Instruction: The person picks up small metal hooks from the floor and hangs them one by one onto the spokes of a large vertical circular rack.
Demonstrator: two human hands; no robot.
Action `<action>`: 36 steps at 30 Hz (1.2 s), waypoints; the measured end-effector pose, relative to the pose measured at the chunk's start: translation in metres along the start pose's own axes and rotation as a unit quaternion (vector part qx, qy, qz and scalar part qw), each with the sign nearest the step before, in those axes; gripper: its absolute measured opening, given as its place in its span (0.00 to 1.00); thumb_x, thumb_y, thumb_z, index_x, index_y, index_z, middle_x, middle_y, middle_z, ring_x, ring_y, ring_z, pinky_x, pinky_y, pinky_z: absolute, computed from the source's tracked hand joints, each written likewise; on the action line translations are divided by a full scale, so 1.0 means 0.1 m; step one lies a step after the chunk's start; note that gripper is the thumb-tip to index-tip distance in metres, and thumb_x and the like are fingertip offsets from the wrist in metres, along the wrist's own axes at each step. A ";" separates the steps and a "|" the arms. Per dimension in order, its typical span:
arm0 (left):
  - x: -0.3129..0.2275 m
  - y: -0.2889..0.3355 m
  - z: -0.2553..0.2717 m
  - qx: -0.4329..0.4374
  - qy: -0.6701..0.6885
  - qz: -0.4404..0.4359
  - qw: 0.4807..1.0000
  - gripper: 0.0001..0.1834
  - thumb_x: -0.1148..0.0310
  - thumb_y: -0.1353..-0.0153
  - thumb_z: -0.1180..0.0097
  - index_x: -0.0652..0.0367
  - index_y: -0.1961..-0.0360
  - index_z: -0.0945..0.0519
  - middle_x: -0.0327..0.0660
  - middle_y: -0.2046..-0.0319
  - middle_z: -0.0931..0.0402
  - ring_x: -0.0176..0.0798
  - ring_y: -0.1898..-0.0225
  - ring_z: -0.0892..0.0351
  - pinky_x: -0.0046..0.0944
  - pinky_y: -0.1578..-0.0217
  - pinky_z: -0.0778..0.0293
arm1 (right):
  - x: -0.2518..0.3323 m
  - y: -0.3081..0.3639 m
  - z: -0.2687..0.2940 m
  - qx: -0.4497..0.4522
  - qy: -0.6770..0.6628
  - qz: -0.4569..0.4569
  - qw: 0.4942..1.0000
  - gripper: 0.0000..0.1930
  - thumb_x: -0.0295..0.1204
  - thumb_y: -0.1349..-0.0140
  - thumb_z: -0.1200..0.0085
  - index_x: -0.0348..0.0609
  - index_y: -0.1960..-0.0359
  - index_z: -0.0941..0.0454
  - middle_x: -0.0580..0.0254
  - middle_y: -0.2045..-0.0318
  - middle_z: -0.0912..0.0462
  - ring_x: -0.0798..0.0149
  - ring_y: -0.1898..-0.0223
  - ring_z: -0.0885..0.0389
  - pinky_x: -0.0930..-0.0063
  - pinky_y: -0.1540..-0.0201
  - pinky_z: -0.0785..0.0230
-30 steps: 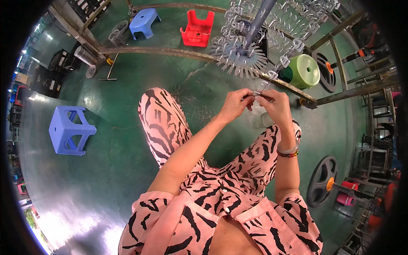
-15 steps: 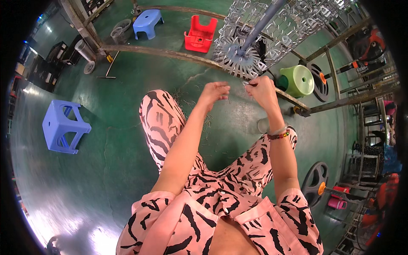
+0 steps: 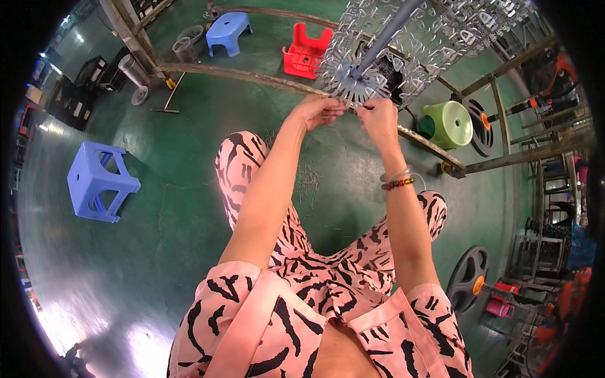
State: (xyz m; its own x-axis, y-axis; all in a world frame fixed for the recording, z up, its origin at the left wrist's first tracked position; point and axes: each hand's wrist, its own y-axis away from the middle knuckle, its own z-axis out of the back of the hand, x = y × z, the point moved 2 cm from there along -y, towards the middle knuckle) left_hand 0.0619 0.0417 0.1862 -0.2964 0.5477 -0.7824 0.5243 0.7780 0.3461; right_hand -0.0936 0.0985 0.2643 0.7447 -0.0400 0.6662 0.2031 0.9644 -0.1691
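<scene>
A round metal rack with a grey central pole (image 3: 394,36) stands ahead of me, hung with many small silver clip-like metal pieces (image 3: 441,60). Its near end is a disc of flat radiating prongs (image 3: 354,83). My left hand (image 3: 317,112) is at the lower left of these prongs, its fingertips drawn together; what they grip, if anything, is too small to tell. Close by on the right, my right hand (image 3: 379,121) pinches at the prong tips, thumb against bent fingers. Whatever sits in that pinch is hidden by the fingers.
A worn metal frame bar (image 3: 252,77) runs under the rack. Around it stand a blue stool (image 3: 228,33), an overturned red stool (image 3: 307,50) and a green stool (image 3: 449,125). Another blue stool (image 3: 101,181) is at left. Thin scraps (image 3: 309,179) litter the floor between my legs.
Both hands have moved forward and up to the rack's prongs and come closer together. The small shiny metal piece seen in my right fingers earlier is now hidden.
</scene>
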 end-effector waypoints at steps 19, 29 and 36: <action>0.12 0.88 -1.01 -0.172 -0.344 -0.409 0.828 0.09 0.73 0.48 0.40 0.64 0.65 0.19 0.42 0.71 0.21 0.32 0.73 0.24 0.31 0.71 0.29 | -0.27 0.59 0.21 -0.082 -0.050 0.000 0.995 0.10 0.33 0.48 0.42 0.38 0.71 0.21 0.49 0.76 0.20 0.48 0.72 0.21 0.63 0.69 0.30; 0.12 0.81 -1.12 -0.194 -0.444 -0.479 0.732 0.08 0.71 0.50 0.39 0.62 0.67 0.19 0.44 0.72 0.24 0.41 0.73 0.24 0.37 0.70 0.28 | -0.22 0.74 0.39 -0.127 0.024 0.103 0.986 0.11 0.31 0.47 0.42 0.41 0.63 0.20 0.49 0.72 0.19 0.48 0.71 0.21 0.61 0.68 0.29; 0.21 0.83 -1.14 -0.185 -0.447 -0.515 0.708 0.06 0.75 0.51 0.40 0.61 0.70 0.20 0.43 0.72 0.24 0.45 0.69 0.25 0.40 0.68 0.29 | 0.10 0.72 0.84 -0.120 -0.090 0.034 0.988 0.12 0.33 0.50 0.40 0.40 0.66 0.18 0.48 0.75 0.19 0.52 0.74 0.20 0.68 0.70 0.29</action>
State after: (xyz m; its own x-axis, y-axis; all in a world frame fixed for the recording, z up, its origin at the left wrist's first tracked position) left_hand 0.0085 0.1529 0.2573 0.3407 -0.6533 -0.6761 0.1028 0.7407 -0.6639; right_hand -0.1251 0.1893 0.3202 0.6406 0.0911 0.7624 0.3178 0.8724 -0.3713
